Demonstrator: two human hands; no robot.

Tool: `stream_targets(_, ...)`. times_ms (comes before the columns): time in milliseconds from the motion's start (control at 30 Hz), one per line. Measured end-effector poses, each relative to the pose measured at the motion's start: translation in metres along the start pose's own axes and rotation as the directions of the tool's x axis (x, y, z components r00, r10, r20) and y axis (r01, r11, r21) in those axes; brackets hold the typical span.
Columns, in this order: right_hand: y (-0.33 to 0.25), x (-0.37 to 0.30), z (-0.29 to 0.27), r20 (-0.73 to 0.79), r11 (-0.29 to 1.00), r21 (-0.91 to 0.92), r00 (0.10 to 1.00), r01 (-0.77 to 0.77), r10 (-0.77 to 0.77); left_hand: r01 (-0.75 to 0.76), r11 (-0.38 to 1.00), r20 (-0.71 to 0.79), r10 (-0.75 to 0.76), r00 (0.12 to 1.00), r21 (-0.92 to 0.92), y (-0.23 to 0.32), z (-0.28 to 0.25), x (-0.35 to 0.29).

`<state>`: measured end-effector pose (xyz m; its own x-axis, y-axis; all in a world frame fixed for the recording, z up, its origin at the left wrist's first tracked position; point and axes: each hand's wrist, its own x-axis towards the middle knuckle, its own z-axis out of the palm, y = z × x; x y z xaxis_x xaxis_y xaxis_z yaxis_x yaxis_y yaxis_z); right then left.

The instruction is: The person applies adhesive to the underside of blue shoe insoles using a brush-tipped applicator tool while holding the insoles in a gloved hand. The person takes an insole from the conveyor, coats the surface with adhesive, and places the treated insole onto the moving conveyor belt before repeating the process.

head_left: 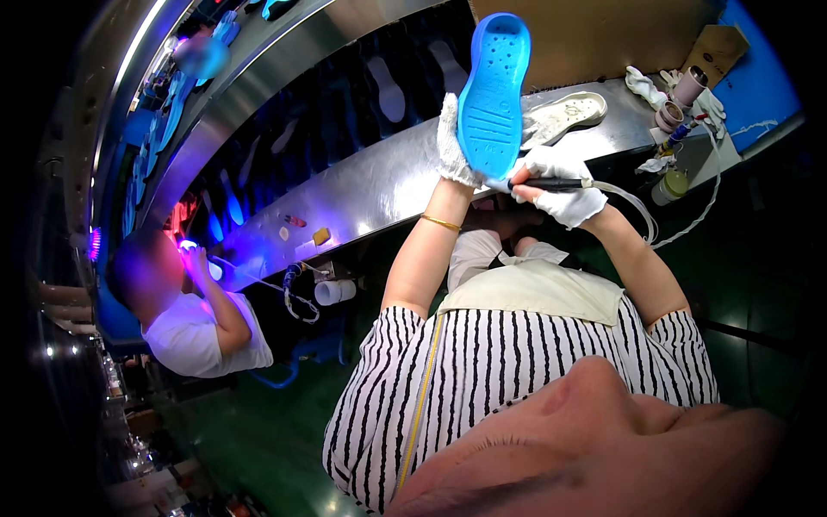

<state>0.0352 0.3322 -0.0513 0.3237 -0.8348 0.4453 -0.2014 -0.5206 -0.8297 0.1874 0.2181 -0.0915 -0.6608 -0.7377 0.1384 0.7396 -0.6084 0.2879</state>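
Observation:
A bright blue shoe sole [491, 99] stands heel-down over the metal bench, its dotted, ribbed inner face toward me. My left hand [453, 142], in a white glove, is closed around its left edge near the heel. My right hand [560, 185], in a white glove with bare fingertips, grips a black pen-shaped applicator [556, 183] with a pale hose at its back end. The applicator's pale tip is at the bottom of the heel; whether it touches is hard to tell. Right behind the blue sole, a white shoe piece [564, 119] lies on the bench.
Dark slots with several soles [386, 89] run behind the metal bench [370, 198]. At the right are spools [689, 86], gloves [644, 86] and a jar [670, 187]; a hose [713, 185] hangs there. A co-worker in a white shirt [207, 332] works at the left under purple light.

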Motion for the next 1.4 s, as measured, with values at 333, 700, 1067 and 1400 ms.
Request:
stream_targets(333,-0.015,0.015,0.009,-0.188,0.977,-0.186,0.972,0.103,-0.138,-0.151,0.985,-0.087,0.158,0.983,0.089,-0.021,0.01,-0.02)
stream_targets(700,-0.007,0.039,0.0,-0.386,0.938,-0.323,0.887,0.126,-0.252,-0.197,0.975,-0.171,0.212,0.962,0.099,-0.036,0.008,-0.024)
stream_targets(1067,0.022,0.069,-0.036,-0.456,0.986,-0.139,0.89,-0.096,0.022,-0.083,0.986,-0.111,0.1,0.989,0.144,-0.029,0.022,-0.027)
stream_targets(1400,-0.017,0.055,-0.052,-0.004,0.89,-0.328,0.941,0.318,-0.338,-0.183,0.898,-0.114,0.247,0.962,0.401,-0.001,0.013,-0.013)
